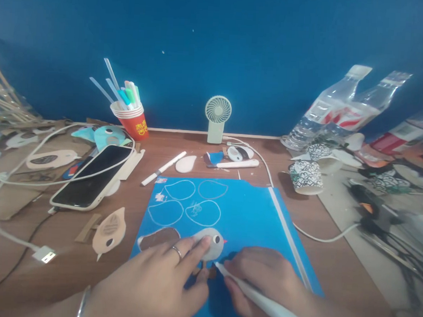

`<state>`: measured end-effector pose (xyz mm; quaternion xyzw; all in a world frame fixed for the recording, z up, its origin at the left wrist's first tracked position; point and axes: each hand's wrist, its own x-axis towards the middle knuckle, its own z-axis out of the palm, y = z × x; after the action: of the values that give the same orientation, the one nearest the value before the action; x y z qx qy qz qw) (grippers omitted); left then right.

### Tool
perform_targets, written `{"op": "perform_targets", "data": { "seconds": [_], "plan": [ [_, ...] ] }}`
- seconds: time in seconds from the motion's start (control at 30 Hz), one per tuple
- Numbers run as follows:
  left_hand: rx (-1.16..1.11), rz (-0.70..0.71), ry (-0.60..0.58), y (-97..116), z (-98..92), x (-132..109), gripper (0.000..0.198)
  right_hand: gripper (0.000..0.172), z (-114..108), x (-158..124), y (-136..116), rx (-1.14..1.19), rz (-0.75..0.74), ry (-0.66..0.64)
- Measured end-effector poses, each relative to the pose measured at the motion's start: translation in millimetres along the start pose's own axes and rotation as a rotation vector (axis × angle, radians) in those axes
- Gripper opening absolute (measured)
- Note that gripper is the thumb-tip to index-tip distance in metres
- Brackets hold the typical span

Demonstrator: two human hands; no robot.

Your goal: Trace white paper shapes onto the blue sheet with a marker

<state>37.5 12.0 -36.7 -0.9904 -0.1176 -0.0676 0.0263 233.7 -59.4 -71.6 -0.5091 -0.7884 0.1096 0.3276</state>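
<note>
A blue sheet [254,213] lies on the brown table, with several white leaf-shaped outlines drawn on its upper left. On its lower part rests a grey bird cutout [210,243] with a round eye and a red beak. My left hand [159,278], wearing a ring, presses its fingers on the bird and the sheet. A white pen [257,298] is held in my right hand [272,280], its tip touching or close to the sheet just below the bird. A brown shape with a pale edge [159,237] shows above my left hand, partly covered by it.
A phone [93,176] with cables and a beige bird cutout [110,231] lie at the left. Behind stand a red cup of pens [138,121] and a small fan [217,118]. Bottles [324,107] and a patterned paper cup [306,176] are at the right.
</note>
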Motion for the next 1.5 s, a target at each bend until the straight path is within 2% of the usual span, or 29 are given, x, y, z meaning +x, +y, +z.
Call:
{"op": "perform_targets", "data": {
  "seconds": [0.1,0.33,0.4,0.6,0.77,0.93,1.07,1.3,1.5],
  "plan": [
    [-0.040,-0.010,-0.080,-1,-0.6,-2,0.029,0.012,1,0,1,0.012,-0.027,0.050],
    [-0.071,-0.047,-0.105,0,9.1,-8,0.031,0.010,1,0,1,0.008,-0.038,0.033],
    [-0.077,-0.048,-0.123,0,6.7,-5,0.030,0.010,2,0,2,-0.004,-0.038,0.031],
    [-0.116,-0.009,-0.296,-4,-8.4,4,0.032,0.012,4,0,2,-0.012,-0.020,0.035],
    [-0.140,-0.009,-0.247,-4,-4.3,0,0.035,0.015,0,0,0,-0.003,0.023,0.047],
    [-0.143,-0.001,-0.297,-5,-5.7,3,0.037,0.012,2,-2,1,0.006,0.007,0.034],
    [-0.148,-0.048,-0.287,-4,-5.2,4,0.036,0.012,2,0,1,0.016,0.006,0.037],
    [-0.136,-0.052,-0.268,-3,0.5,-3,0.040,0.014,-3,-1,2,0.018,0.121,0.050],
    [-0.114,-0.039,-0.283,-3,0.1,-1,0.038,0.014,1,-2,4,0.033,0.060,0.034]
  ]
}}
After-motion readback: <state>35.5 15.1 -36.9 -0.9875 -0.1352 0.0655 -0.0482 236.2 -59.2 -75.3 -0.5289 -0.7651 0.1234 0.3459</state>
